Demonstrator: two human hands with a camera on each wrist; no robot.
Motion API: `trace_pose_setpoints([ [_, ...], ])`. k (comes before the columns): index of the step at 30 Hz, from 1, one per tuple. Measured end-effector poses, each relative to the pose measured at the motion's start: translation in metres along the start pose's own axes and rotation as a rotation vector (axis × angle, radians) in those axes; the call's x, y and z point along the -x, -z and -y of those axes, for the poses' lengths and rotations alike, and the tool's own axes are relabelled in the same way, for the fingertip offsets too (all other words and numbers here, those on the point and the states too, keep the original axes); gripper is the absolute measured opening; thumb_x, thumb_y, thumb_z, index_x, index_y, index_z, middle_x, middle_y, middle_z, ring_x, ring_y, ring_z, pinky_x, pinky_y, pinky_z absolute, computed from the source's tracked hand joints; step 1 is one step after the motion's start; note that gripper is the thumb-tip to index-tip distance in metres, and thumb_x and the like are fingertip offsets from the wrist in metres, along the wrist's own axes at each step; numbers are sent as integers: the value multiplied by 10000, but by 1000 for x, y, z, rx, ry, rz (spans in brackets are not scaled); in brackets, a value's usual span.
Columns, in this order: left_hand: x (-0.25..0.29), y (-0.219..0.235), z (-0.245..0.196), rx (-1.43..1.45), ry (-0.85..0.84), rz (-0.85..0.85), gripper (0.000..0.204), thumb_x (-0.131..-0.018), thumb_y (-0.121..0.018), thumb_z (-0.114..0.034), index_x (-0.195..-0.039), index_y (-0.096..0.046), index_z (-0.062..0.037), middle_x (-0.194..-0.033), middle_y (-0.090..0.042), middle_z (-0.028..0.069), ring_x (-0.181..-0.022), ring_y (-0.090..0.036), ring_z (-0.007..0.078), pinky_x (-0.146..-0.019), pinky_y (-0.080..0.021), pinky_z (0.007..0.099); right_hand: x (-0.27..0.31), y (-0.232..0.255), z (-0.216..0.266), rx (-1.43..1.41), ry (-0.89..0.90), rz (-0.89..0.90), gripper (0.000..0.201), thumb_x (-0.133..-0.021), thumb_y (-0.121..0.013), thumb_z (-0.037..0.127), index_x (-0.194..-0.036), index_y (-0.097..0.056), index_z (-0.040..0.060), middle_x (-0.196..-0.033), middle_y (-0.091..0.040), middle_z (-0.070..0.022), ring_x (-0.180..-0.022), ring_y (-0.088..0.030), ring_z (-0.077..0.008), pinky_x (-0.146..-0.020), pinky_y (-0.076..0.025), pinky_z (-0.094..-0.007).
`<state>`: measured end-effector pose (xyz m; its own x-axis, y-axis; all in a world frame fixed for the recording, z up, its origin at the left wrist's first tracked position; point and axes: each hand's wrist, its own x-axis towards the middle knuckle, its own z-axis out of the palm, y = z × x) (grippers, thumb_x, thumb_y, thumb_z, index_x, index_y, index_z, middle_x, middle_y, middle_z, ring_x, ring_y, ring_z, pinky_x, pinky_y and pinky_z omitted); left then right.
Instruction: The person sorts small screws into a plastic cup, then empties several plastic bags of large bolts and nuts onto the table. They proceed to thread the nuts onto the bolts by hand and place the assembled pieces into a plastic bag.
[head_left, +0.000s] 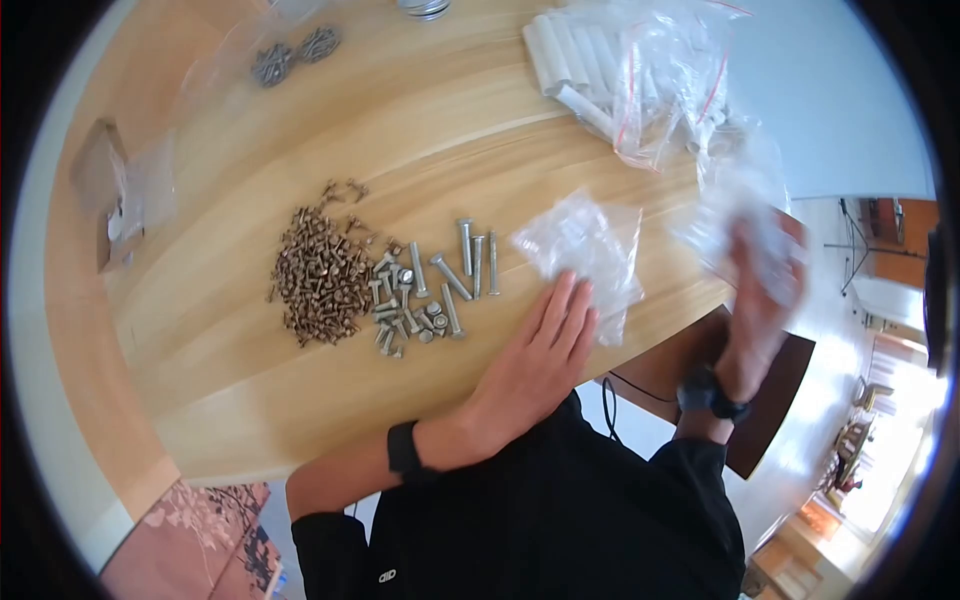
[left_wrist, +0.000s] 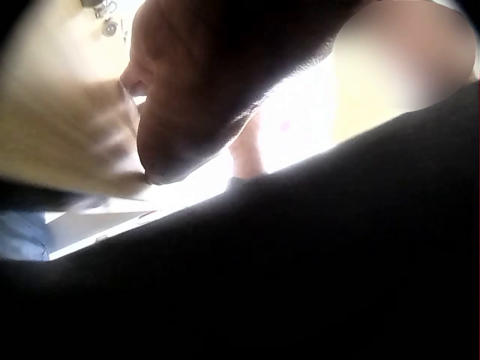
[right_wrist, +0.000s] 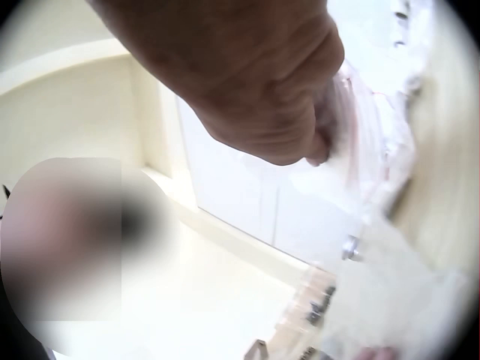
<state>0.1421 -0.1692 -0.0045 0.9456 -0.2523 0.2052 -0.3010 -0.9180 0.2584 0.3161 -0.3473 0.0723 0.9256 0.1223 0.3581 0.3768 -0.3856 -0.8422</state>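
Note:
My left hand lies with straight fingers at the front of the table, fingertips on a clear plastic bag that is flat and crumpled. Off to the right, my right hand grips another clear plastic bag, blurred in the head view. The right wrist view shows the same hand with its fingers curled into thin clear plastic. Left of my left hand lie loose silver bolts, several of them long, beside a heap of small brown screws.
White tubes and more clear bags lie at the back right. Two small bundles of grey hardware sit at the back left, with metal rings at the far edge. A brown box-like surface stands below the table's right edge.

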Motion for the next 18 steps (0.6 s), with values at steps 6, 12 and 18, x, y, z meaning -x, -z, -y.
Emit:
trace_pose_setpoints([
  [6,-27,-6,3,11,-41,-65,554,-885,-638,-265,-1312,-577,81,-1421,-544,220,-1355,-504,385,-1122,-444,433,-9,-24,33,143,-54,679,371,-841,-801,36,-1183,-660,12,-1052,-701,-62,-984,-664,-137,-878,-531,-305],
  [12,41,43,19,197,-50,-350,98,-820,-717,-105,-856,-664,-31,-775,-566,62,-786,-616,232,-719,-524,355,14,-52,15,483,570,130,341,-878,-742,0,-1207,-654,9,-1158,-693,-156,-1057,-666,-331,-948,-521,-396],
  [18,44,52,82,236,270,-504,331,-832,-775,-88,-1143,-688,-14,-1013,-643,105,-918,-643,285,-758,-520,402,37,-44,25,675,675,545,680,-709,-877,211,-1337,-644,92,-1493,-531,-140,-1336,-529,-348,-1064,-448,-471],
])
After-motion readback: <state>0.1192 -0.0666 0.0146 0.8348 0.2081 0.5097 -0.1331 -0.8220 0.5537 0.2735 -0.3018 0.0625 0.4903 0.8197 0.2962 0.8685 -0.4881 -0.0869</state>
